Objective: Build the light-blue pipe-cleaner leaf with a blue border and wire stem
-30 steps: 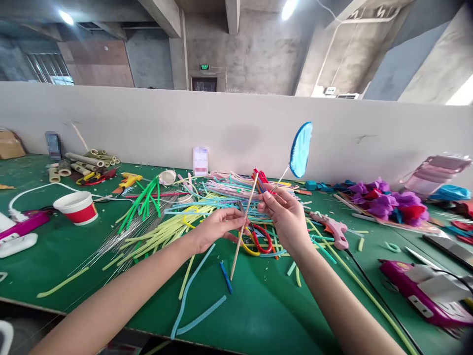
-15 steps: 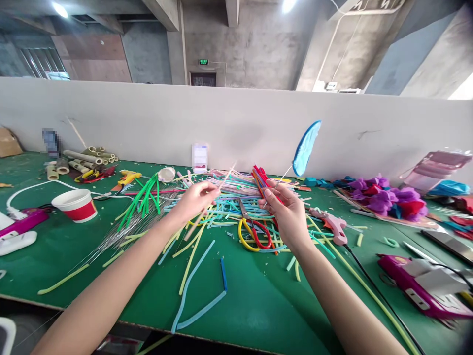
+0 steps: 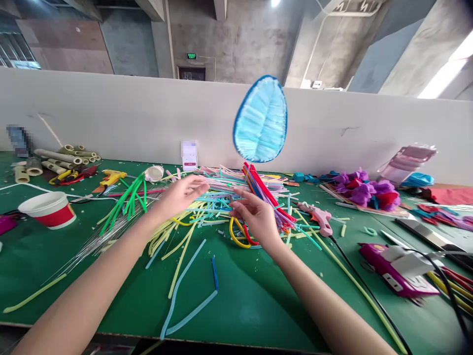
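Observation:
A blue leaf (image 3: 260,121) made of fuzzy chenille stems, with a dark blue rim and a centre line, stands upright with its broad face toward me. My right hand (image 3: 254,214) is closed in a pinch below it, at the leaf's thin stem, which barely shows. Left of that, my left hand (image 3: 183,195) has its fingers stretched toward the right, and I see nothing in them. Beneath both hands lies a pile of pastel chenille stems (image 3: 214,204). Yellow-and-red scissors (image 3: 238,234) lie partly hidden under my right hand, beside a bundle of red stems (image 3: 262,187).
At left are green stems (image 3: 129,202), a paper cup (image 3: 50,212) and a yellow glue gun (image 3: 113,177). A pink glue gun (image 3: 320,217) with a black cord lies at right, near a purple power strip (image 3: 399,271) and purple petals (image 3: 364,190). A phone (image 3: 189,155) leans against the partition.
The leaf has turned from edge-on to face-on and shifted left with my right hand. The pale thin strip in my left hand no longer shows. The whole view has swung slightly right.

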### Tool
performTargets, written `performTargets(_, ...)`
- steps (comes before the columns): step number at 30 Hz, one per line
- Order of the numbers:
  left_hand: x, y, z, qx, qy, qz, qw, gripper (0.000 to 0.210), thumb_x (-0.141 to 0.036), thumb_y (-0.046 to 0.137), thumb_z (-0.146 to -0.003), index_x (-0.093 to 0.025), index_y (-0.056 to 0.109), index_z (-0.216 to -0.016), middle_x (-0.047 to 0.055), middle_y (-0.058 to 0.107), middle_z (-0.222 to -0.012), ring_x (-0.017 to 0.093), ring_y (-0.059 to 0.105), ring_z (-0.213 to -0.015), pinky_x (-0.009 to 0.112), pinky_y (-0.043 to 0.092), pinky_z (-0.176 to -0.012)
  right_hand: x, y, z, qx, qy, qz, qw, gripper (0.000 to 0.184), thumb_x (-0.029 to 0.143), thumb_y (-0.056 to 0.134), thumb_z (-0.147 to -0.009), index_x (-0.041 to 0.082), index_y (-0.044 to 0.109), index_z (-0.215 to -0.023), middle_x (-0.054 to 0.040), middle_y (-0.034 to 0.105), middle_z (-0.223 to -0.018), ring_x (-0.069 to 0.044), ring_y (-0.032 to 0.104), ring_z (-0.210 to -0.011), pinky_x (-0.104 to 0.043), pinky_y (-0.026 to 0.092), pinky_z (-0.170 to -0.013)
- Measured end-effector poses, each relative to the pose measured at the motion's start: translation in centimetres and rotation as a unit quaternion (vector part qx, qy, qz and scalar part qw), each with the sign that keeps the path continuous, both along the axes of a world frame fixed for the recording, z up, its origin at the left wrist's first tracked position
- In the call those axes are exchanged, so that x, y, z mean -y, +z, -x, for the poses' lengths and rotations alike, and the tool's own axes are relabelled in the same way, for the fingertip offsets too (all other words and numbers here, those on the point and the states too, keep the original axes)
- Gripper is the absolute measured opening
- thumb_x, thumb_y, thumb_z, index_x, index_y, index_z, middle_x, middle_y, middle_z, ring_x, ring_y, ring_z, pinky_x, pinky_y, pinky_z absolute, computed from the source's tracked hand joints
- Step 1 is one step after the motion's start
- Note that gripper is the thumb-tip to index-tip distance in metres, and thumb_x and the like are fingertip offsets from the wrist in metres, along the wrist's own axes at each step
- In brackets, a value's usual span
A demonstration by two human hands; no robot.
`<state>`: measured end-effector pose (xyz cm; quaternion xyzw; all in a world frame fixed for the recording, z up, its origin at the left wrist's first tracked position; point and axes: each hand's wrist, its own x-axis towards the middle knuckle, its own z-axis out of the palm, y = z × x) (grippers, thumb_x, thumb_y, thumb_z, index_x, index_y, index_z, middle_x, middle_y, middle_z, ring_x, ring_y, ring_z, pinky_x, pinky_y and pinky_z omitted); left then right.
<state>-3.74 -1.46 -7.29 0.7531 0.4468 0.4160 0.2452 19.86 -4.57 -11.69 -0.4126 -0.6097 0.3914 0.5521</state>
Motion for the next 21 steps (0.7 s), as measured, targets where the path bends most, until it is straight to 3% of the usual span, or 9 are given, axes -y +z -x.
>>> performTargets(2, 0.8, -0.3, -2.0, 0.135, -0.106, 0.057, 0.984, 0.060, -0.063, 0.059, -0.089, -0.020, 0.058, -0.131, 0.016, 0.064, -0.138, 0.028, 0.062, -0.126, 0.041, 0.049, -0.105, 0.5, -0.7, 1.0, 0.030, 0.051, 0.010, 0.998, 0.042, 0.045, 0.071, -0.084, 0.024, 0.070, -0.120, -0.0030, 0.076, -0.086, -0.022, 0.076, -0.076, -0.036, 0.061, -0.075)
performTargets(4, 1.5, -0.6, -3.4, 0.213, -0.136, 0.076, 0.965, 0.057, -0.057, 0.065, -0.088, -0.020, 0.060, -0.131, 0.015, 0.063, -0.140, 0.028, 0.060, -0.129, 0.041, 0.048, -0.107, 1.0, -1.5, 1.9, 0.067, 0.107, 0.017, 0.992, 0.038, 0.044, 0.070, -0.085, 0.025, 0.070, -0.118, -0.0026, 0.077, -0.087, -0.022, 0.076, -0.075, -0.035, 0.061, -0.074)
performTargets(7, 1.8, -1.3, -4.0, 0.274, -0.119, 0.114, 0.947, 0.045, -0.048, 0.066, -0.090, -0.016, 0.067, -0.121, 0.015, 0.066, -0.136, 0.029, 0.067, -0.119, 0.040, 0.054, -0.100, 1.3, -2.5, 2.6, 0.147, 0.150, 0.009, 0.978, 0.035, 0.042, 0.066, -0.088, 0.025, 0.070, -0.118, -0.0040, 0.079, -0.089, -0.023, 0.076, -0.077, -0.035, 0.059, -0.073)
performTargets(11, 1.0, -2.2, -3.1, 0.335, -0.082, 0.162, 0.924, 0.044, -0.039, 0.072, -0.087, -0.015, 0.066, -0.123, 0.014, 0.070, -0.128, 0.025, 0.075, -0.099, 0.034, 0.061, -0.081, 1.0, -2.9, 2.5, 0.235, 0.126, -0.023, 0.963, 0.034, 0.043, 0.065, -0.090, 0.022, 0.072, -0.115, -0.0044, 0.078, -0.080, -0.021, 0.073, -0.073, -0.032, 0.055, -0.071)
performTargets(16, 0.2, -2.8, -2.6, 0.375, -0.078, 0.190, 0.904, 0.046, -0.041, 0.077, -0.083, -0.016, 0.067, -0.121, 0.012, 0.077, -0.109, 0.020, 0.076, -0.084, 0.029, 0.062, -0.072, 0.9, -2.5, 2.0, 0.290, 0.087, -0.047, 0.952, 0.032, 0.043, 0.055, -0.097, 0.018, 0.073, -0.105, -0.0032, 0.076, -0.077, -0.015, 0.066, -0.064, -0.026, 0.046, -0.063)
performTargets(21, 0.0, -3.3, -2.4, 0.356, -0.080, 0.202, 0.909, 0.049, -0.045, 0.078, -0.082, -0.016, 0.069, -0.120, 0.008, 0.077, -0.089, 0.017, 0.074, -0.073, 0.028, 0.062, -0.069, 1.5, -2.3, 2.1, 0.309, 0.105, -0.058, 0.943, 0.035, 0.043, 0.049, -0.100, 0.018, 0.074, -0.094, -0.0034, 0.077, -0.080, -0.014, 0.066, -0.066, -0.024, 0.044, -0.063)
